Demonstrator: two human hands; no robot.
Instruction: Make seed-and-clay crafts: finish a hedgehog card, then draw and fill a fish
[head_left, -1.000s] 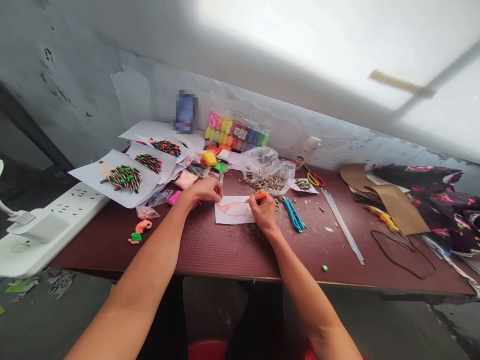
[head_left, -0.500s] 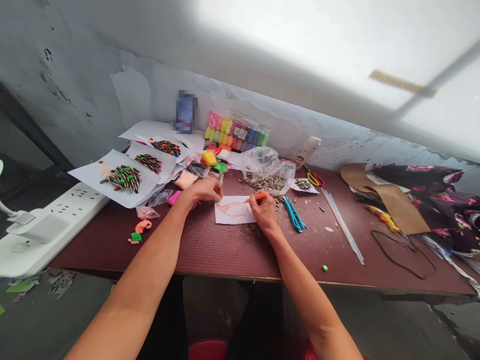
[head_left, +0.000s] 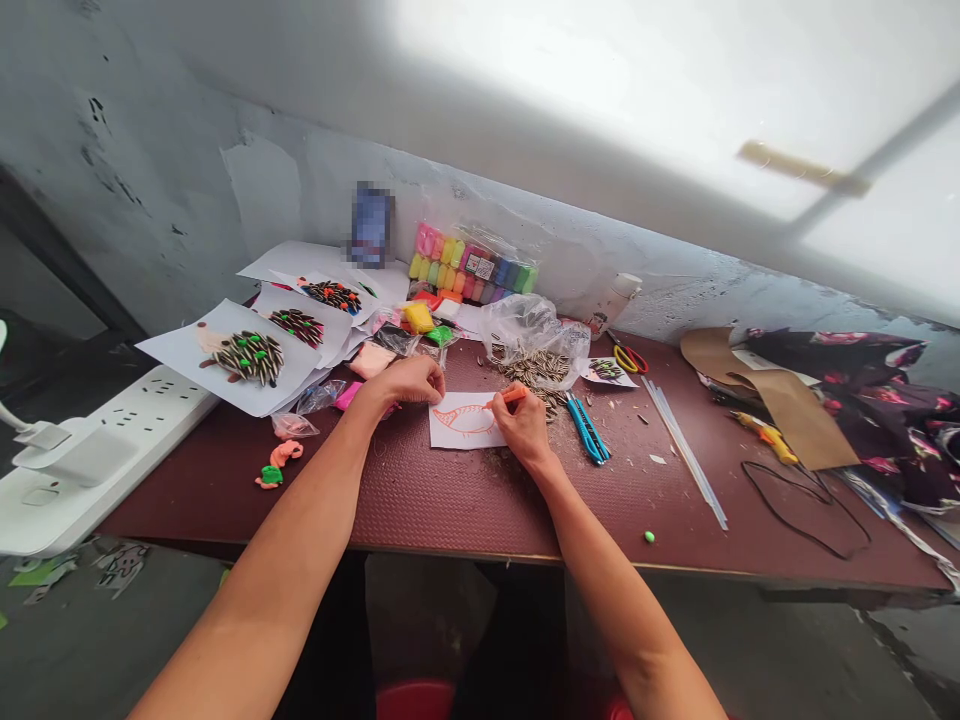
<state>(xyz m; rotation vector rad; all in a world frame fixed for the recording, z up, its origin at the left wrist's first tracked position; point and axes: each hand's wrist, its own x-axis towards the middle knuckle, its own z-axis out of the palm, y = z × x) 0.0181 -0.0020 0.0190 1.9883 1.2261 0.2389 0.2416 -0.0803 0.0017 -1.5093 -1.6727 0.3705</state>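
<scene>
A small white card [head_left: 456, 436] lies on the dark red table [head_left: 457, 510], bearing an orange outline with rows of short strokes. My right hand [head_left: 523, 428] is closed around an orange pen [head_left: 513, 395], its tip at the upper right part of the outline. At the card's upper left corner rests my left hand [head_left: 417, 381], fingers bent and pressed together; whether they pinch the card's edge is too small to make out. Sunflower seeds [head_left: 534, 369] lie partly in a clear bag [head_left: 529, 318] just behind the card.
Hedgehog pictures [head_left: 251, 357] and a power strip [head_left: 97, 450] are on the left. Clay packs [head_left: 472, 268] lean at the back. Rightward are a blue cutter [head_left: 588, 430], scissors [head_left: 630, 358], clear sticks [head_left: 686, 455], a yellow glue gun [head_left: 766, 436] and brown paper [head_left: 806, 415].
My right hand has shifted slightly left over the card with the orange pen. My left hand has stayed at the card's corner.
</scene>
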